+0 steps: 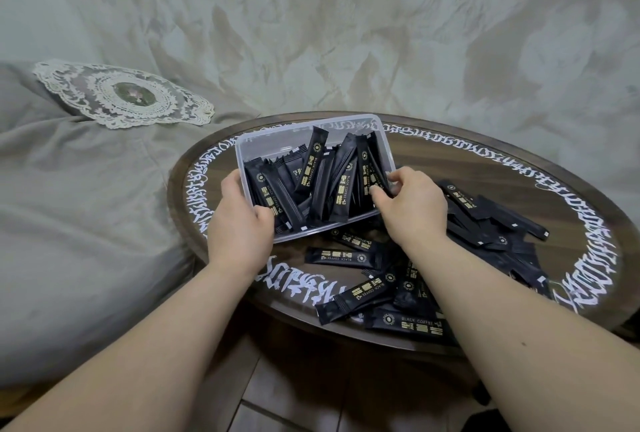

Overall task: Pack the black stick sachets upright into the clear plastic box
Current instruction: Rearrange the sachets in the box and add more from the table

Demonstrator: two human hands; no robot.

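1. Head view, centre of frame: the clear plastic box point(277, 140) sits tilted on the round counter point(519, 189), its open side facing the camera.
2. The left hand point(239, 223) grips the box's lower left corner, thumb over the rim.
3. The right hand point(410, 204) has its fingers curled at the box's right edge, pinching the sachets in the box point(322, 185) at that end.
4. Those sachets lean at mixed angles; none stands truly upright.
5. The loose sachets point(381, 289) lie flat in a heap at lower right, on the counter just beside the box.
6. Judgement: packing is roughly half done. To do this step well, keep the box braced, press the leaning sticks together against one wall, then feed new ones into the gap.
7. Materials: the sachets are slim, matte black foil with gold print and crimped ends; the box is thin, translucent and round-cornered; the counter is dark wood under glossy glass with white script around its rim.
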